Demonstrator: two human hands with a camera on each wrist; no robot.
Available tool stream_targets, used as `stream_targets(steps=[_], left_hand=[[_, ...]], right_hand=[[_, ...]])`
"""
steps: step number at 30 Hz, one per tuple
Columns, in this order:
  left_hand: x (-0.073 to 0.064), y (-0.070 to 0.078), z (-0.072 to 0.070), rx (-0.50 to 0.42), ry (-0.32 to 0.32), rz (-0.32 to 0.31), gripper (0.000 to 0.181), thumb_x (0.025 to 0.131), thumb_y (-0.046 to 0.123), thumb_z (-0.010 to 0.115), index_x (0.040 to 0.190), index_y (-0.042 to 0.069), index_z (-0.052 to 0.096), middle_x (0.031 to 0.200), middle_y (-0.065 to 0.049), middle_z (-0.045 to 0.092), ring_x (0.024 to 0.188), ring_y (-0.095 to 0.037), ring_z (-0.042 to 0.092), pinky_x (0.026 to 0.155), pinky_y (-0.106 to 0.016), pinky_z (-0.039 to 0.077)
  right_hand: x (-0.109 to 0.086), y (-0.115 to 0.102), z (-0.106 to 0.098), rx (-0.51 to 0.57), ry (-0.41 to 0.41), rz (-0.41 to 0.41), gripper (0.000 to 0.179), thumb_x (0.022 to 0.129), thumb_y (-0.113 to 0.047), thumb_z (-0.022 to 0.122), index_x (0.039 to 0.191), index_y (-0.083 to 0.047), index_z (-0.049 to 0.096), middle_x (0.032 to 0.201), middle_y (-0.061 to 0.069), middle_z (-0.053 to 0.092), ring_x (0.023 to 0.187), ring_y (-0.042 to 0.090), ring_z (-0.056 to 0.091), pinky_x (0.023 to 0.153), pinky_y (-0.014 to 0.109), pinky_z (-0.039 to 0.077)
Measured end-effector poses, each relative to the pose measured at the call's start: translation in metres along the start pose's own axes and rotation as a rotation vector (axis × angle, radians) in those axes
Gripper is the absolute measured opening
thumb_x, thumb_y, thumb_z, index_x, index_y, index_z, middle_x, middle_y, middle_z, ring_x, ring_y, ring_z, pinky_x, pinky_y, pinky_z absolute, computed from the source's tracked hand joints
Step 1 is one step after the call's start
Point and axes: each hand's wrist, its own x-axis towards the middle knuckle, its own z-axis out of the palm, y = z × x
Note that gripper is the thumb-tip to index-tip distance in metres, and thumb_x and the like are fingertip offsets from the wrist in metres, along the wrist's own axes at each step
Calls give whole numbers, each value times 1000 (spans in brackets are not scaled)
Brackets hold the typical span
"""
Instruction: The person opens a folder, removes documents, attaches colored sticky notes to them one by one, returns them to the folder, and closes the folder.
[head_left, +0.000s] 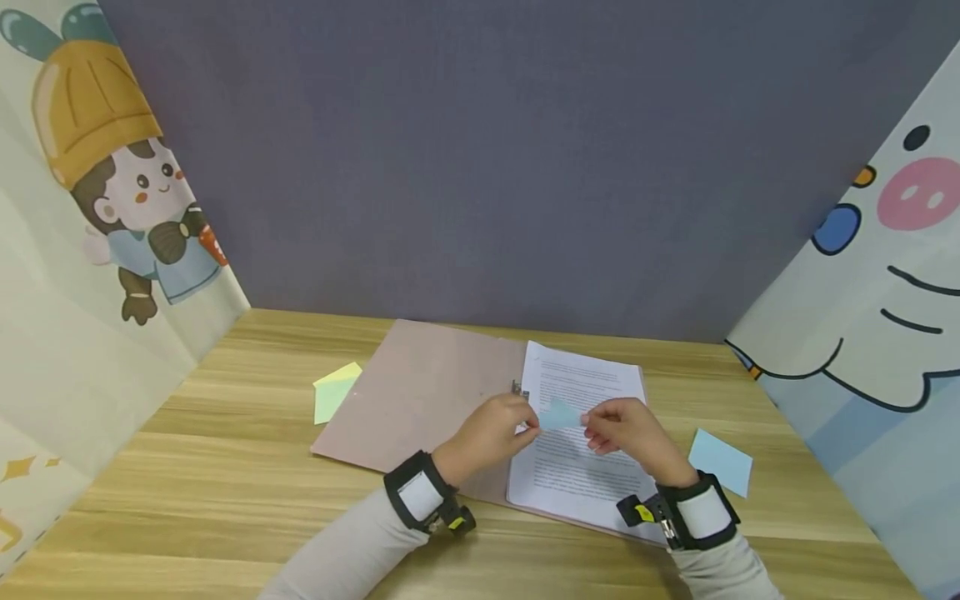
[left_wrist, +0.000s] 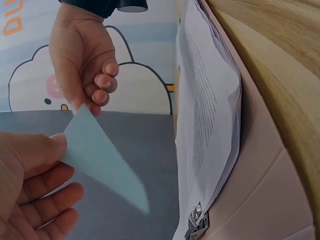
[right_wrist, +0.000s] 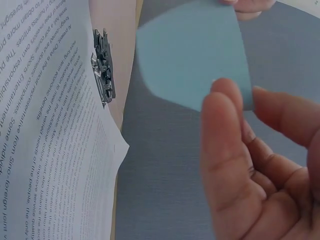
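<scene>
Between both hands, a light blue sticky note [head_left: 559, 414] is stretched above the printed pages [head_left: 577, 475]. My left hand [head_left: 491, 435] pinches one corner between thumb and finger, and my right hand [head_left: 624, 432] pinches the corner across from it. In the left wrist view the blue note [left_wrist: 102, 157] hangs slanted off the paper, its free edge apart from the sheets. The pages lie in an open pink folder [head_left: 427, 392], held at their left edge by a metal clip [right_wrist: 103, 67].
Another blue note [head_left: 721, 462] lies on the wooden table [head_left: 187, 467] beyond my right wrist. Yellow and green notes [head_left: 335, 398] sit partly under the folder's left side. A grey panel [head_left: 465, 167] stands behind, with printed curtains at both sides.
</scene>
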Motion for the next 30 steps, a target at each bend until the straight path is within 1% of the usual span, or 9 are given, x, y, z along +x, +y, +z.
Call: stream_targets(steps=[7,10,13,15,19,23,30], left_hand=[[-1,1,-2,-20,-21,-34,8,80,19,70,81,10,69,80,2,68,77,-9,61,73,-16,49],[-1,0,-2,-10,-13,-35,8,79,18,70,80,10,69,80,2,67,76,-10,61,72,-16,49],[-1,-1,-3,-8,-2,-34,8,79,18,70,80,10,69,79,2,67,75,-10,60,70,-15,49],[-2,-1,-3,-9,3,-34,8,79,18,70,80,10,69,78,1,67,74,-10,60,69,-16,49],[-1,-2,-2,-6,-11,-42,8,80,17,70,80,10,68,78,1,67,74,-10,60,69,-15,48],[1,-3,-2,-4,-28,-68,8,80,17,69,81,9,69,79,1,67,75,-9,61,70,-15,49],[6,-8,0,6,-64,-113,8,81,16,68,82,9,69,80,0,67,76,-10,61,71,-17,49]], right_hand=[[-1,2,-1,17,9,-8,22,88,-9,58,96,12,61,78,16,65,61,13,61,58,27,55],[-1,4,-3,26,14,-2,21,88,-7,57,97,12,60,78,17,64,62,13,61,58,27,55],[0,7,-5,11,27,18,21,89,-7,57,97,12,60,78,16,64,62,13,59,58,26,55],[2,11,-6,-9,31,33,21,89,-8,56,97,11,60,78,15,63,62,13,58,58,26,55],[6,21,-11,-44,30,52,19,89,-8,55,97,9,60,75,10,59,61,13,55,58,26,53],[13,34,-19,-73,18,51,20,90,-7,52,97,10,60,73,6,54,62,13,52,58,26,52],[24,47,-28,-99,15,112,21,90,-7,51,98,10,58,70,4,51,62,13,50,58,26,51]])
